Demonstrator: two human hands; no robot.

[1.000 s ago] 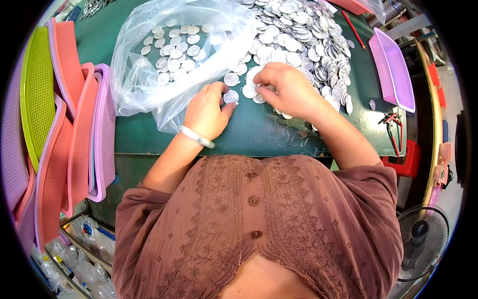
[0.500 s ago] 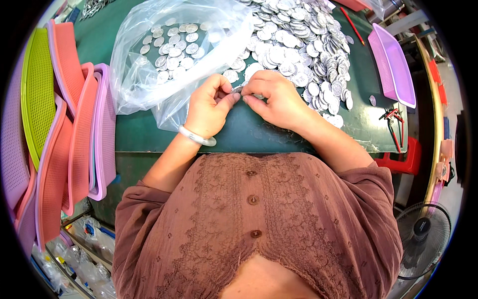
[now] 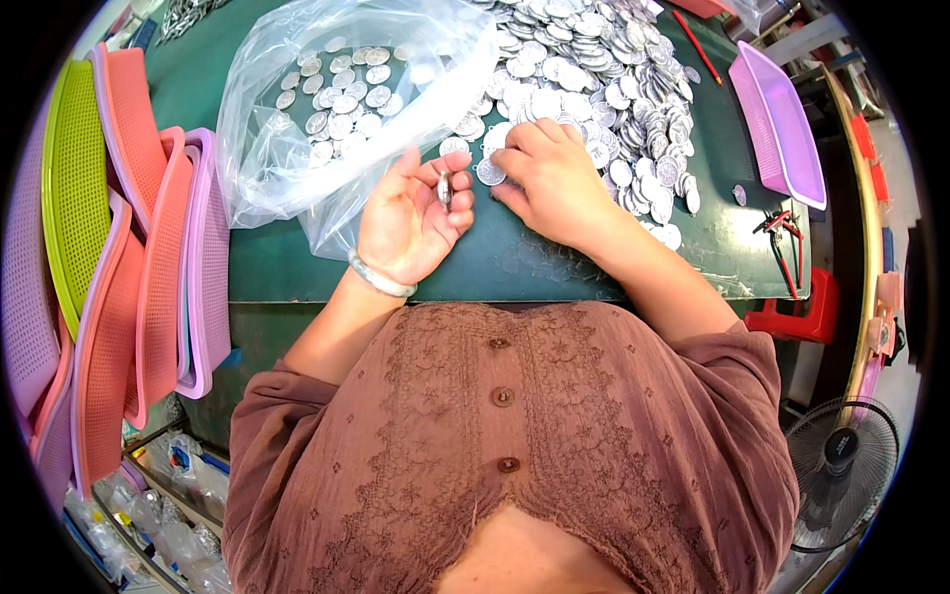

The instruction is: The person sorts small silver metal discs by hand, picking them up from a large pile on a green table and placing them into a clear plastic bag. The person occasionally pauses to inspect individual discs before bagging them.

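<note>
1. Holding a silvery disc edge-on in curled fingers, the left hand is palm-up above the green bench.
2. The right hand bends its fingers at loose discs; whether they grip one, I cannot tell.
3. Beyond spreads a disc heap, a clear bag of discs to its left.
4. Farther right: a purple basket.

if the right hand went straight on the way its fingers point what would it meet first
Most likely the silver discs just ahead of the right hand; whether its fingers already touch them is unclear.
</note>
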